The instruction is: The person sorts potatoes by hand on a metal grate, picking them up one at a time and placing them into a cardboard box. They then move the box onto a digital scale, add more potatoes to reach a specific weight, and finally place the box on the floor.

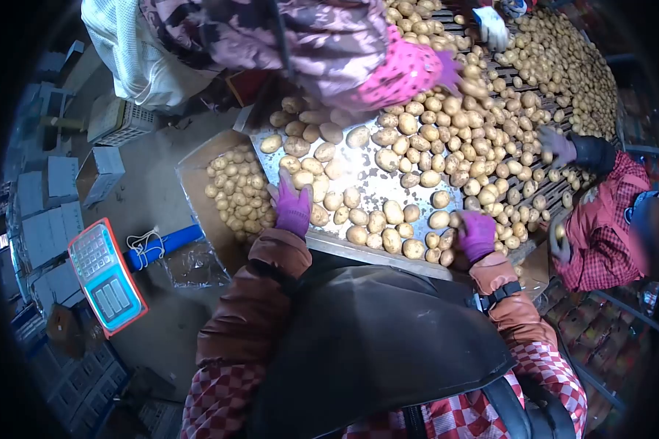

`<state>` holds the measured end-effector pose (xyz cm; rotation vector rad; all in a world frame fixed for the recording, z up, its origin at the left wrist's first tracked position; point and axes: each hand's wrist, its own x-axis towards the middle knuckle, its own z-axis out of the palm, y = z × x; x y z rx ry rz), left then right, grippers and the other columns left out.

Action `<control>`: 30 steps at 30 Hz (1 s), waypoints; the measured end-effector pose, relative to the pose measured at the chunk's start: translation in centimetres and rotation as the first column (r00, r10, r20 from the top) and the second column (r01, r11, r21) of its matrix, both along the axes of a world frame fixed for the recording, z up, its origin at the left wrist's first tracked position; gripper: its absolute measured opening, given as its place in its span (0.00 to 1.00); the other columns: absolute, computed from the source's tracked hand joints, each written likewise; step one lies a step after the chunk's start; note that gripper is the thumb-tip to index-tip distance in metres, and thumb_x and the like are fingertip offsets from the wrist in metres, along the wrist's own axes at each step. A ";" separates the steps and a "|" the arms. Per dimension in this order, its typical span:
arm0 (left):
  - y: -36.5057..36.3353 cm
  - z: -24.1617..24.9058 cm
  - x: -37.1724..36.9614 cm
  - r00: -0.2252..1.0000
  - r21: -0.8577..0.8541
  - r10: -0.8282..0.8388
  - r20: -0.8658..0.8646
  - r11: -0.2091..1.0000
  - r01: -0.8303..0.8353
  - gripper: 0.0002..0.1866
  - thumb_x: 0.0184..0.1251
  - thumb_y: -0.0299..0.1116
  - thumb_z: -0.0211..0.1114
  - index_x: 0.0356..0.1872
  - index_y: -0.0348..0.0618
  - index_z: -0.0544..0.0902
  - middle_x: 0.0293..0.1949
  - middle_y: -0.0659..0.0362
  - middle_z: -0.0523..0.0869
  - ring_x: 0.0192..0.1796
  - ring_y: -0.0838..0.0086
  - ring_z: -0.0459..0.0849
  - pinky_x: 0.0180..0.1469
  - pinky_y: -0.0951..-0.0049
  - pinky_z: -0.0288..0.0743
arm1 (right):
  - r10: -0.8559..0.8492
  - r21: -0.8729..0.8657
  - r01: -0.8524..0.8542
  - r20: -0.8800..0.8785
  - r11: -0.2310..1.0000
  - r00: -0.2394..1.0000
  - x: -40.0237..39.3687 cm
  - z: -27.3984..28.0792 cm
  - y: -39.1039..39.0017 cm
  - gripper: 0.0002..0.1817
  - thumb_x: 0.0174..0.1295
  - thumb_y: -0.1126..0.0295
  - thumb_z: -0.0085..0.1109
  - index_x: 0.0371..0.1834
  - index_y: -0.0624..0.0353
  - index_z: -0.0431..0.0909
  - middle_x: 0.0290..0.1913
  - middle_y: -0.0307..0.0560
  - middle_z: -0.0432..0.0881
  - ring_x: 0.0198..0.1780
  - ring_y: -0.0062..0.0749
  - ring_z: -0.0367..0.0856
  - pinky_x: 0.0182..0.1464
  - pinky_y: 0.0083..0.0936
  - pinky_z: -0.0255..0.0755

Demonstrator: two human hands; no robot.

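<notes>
My left hand point(292, 208), in a purple glove with greyish fingertips, is at the left end of a metal sorting table point(359, 175). Its fingers are apart and reach toward potatoes point(301, 178), with none plainly held. My right hand point(477, 234), also purple-gloved, rests by the near edge of the table, beside more potatoes point(438, 219). Its fingers curl inward; whatever is under them is hidden. Loose potatoes lie between both hands. Just left of my left hand, a cardboard box point(195, 168) holds many small potatoes point(236, 192).
Across the table a co-worker's pink-gloved hand point(410, 69) reaches over the potatoes. Another person in a red checked sleeve point(613, 234) works at the right, along slatted rollers point(564, 192). A white-gloved hand point(492, 31) is farther back. A digital scale point(107, 276) stands at left.
</notes>
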<state>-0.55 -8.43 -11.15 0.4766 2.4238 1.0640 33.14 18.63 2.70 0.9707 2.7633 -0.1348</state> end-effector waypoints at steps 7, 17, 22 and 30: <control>-0.2 -0.2 -0.3 0.999 0.079 0.011 0.037 0.997 -0.014 0.46 0.62 0.48 0.63 0.77 0.46 0.51 0.70 0.30 0.55 0.69 0.32 0.57 0.70 0.45 0.54 | 0.191 -0.365 -0.489 -0.613 0.792 0.767 -14.5 1.9 -8.9 0.18 0.61 0.66 0.55 0.55 0.56 0.78 0.45 0.54 0.82 0.44 0.51 0.82 0.46 0.46 0.76; -0.1 1.9 -0.9 0.979 0.250 0.116 -0.167 0.966 -0.072 0.38 0.65 0.42 0.62 0.73 0.38 0.59 0.69 0.35 0.61 0.69 0.39 0.60 0.72 0.51 0.54 | 0.292 -0.240 -0.289 -0.021 0.927 0.956 -20.8 -5.4 -14.3 0.17 0.56 0.58 0.61 0.49 0.43 0.79 0.53 0.55 0.70 0.44 0.51 0.81 0.39 0.46 0.76; 0.4 3.9 -0.3 0.993 0.041 -0.025 -0.112 0.999 0.030 0.37 0.66 0.42 0.62 0.72 0.38 0.60 0.68 0.42 0.66 0.70 0.44 0.60 0.73 0.49 0.50 | 0.253 -0.347 -0.214 0.073 0.913 0.965 -20.0 -2.8 -12.7 0.25 0.54 0.65 0.62 0.57 0.40 0.73 0.51 0.62 0.70 0.39 0.57 0.82 0.36 0.48 0.77; 0.0 3.8 -4.1 0.904 0.247 0.040 -0.425 0.966 0.073 0.27 0.63 0.33 0.63 0.63 0.37 0.73 0.59 0.43 0.75 0.60 0.48 0.74 0.64 0.55 0.67 | 0.077 -0.376 -0.062 0.025 0.925 0.997 -21.2 -2.2 -10.5 0.31 0.54 0.69 0.61 0.64 0.39 0.66 0.53 0.61 0.70 0.42 0.57 0.83 0.37 0.50 0.77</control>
